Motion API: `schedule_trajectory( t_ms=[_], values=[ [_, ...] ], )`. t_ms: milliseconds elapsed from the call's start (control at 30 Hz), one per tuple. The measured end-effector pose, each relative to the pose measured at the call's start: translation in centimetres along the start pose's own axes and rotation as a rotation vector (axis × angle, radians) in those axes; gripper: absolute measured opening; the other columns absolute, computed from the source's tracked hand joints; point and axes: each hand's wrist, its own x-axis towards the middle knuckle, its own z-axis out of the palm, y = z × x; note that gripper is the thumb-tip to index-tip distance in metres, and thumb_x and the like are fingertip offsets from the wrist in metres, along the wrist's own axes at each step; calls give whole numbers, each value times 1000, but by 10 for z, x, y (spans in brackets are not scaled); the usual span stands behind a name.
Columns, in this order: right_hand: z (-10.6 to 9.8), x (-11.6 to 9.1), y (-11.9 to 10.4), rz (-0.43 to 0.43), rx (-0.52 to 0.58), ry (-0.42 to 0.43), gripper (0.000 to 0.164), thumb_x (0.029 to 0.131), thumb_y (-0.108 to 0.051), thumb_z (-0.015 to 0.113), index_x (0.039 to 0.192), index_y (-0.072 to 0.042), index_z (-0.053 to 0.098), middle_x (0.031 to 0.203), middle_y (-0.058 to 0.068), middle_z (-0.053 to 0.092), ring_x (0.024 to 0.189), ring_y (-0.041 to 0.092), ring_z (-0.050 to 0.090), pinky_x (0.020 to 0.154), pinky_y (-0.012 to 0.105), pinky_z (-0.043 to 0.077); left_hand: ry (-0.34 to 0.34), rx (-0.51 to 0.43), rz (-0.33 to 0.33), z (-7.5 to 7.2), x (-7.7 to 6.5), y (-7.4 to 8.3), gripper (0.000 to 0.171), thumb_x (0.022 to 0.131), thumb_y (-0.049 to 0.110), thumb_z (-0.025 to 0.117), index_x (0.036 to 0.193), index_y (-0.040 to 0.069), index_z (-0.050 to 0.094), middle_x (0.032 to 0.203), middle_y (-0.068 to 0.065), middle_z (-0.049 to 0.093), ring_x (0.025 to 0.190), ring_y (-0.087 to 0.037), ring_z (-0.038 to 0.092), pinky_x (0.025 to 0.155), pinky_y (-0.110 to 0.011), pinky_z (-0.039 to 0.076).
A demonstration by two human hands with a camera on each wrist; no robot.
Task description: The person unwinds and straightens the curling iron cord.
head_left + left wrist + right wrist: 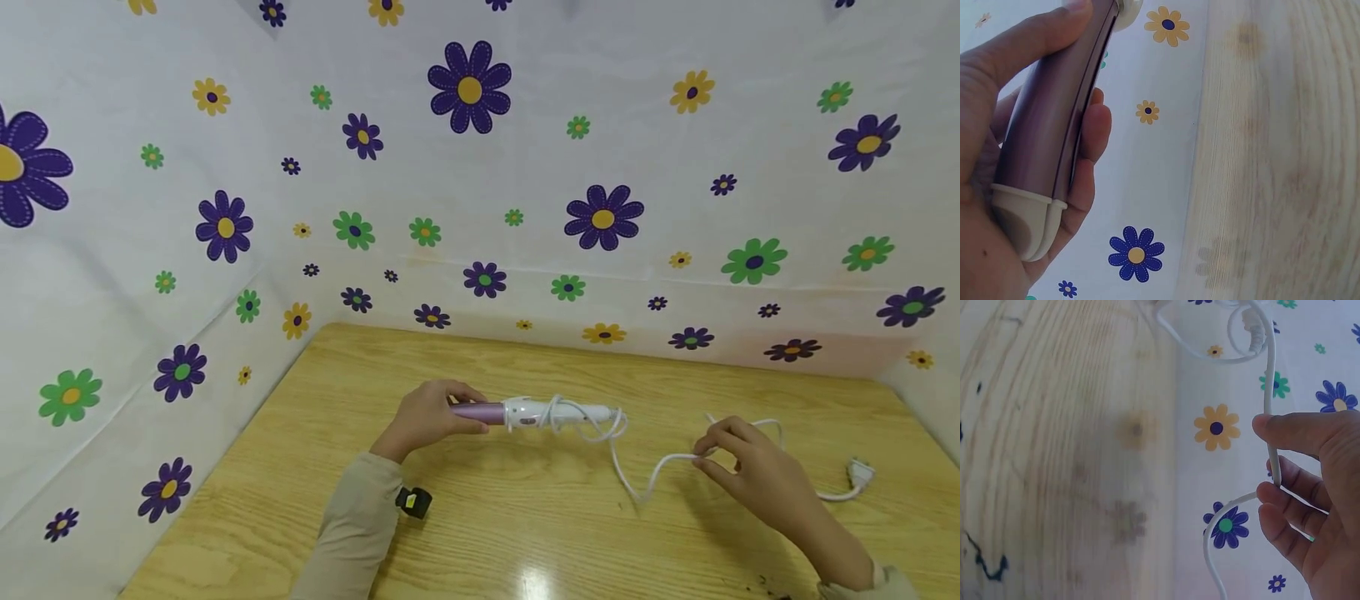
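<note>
Two grips were noted: the left hand [427,419] held the curling iron [521,412] by its barrel [480,412], the right hand [767,477] pinched its cord [1270,381]. We found the iron over the table [517,529], long axis nearly parallel to the far edge, handle [595,412] extending from the nearer left hand toward the right.

Head view forward, downward, farther off; wrist views close-up, sharing flowered wall [525,171]
</note>
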Motion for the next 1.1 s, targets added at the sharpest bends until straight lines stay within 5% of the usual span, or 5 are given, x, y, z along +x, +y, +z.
schedule_trajectory(
  t_ms=[267, 733, 867, 1100],
  values=[
    [6, -2, 13, 7, 0, -72, 18, 77, -8, 78, 89, -18, 71, 97, 1, 63, 90, 31, 64, 59, 25, 46, -10, -5, 1, 2, 0, -4, 37, 71, 36, 84, 104, 24, 74, 101, 1, 71, 83, -13, 61, 70, -31, 47],
    [-1, 9, -16, -64, 97, 45, 32, 73, -5, 80, 102, -14, 68, 104, 1, 57, 78, 1, 52, 55, 20, 40, -8, 13, 7, 3, 1, -4, 37, 71, 36, 84, 105, 24, 74, 103, 0, 71, 85, -14, 61, 70, -31, 47],
    [-2, 7, -28, -13, 133, -36, 29, 78, -13, 78, 104, -16, 66, 95, -4, 57, 70, -4, 45, 53, 20, 38, -11, 5, 2, 5, 0, -6, 37, 71, 36, 84, 104, 24, 74, 101, 0, 71, 84, -14, 61, 71, -31, 47],
    [3, 6, -41, 125, 110, -230, 36, 81, -35, 75, 107, -12, 67, 93, -4, 69, 72, 1, 59, 54, 21, 41, -19, -21, -11, 4, 2, -4, 36, 71, 35, 84, 104, 23, 74, 104, 1, 71, 85, -14, 60, 72, -32, 46]
  ],
)
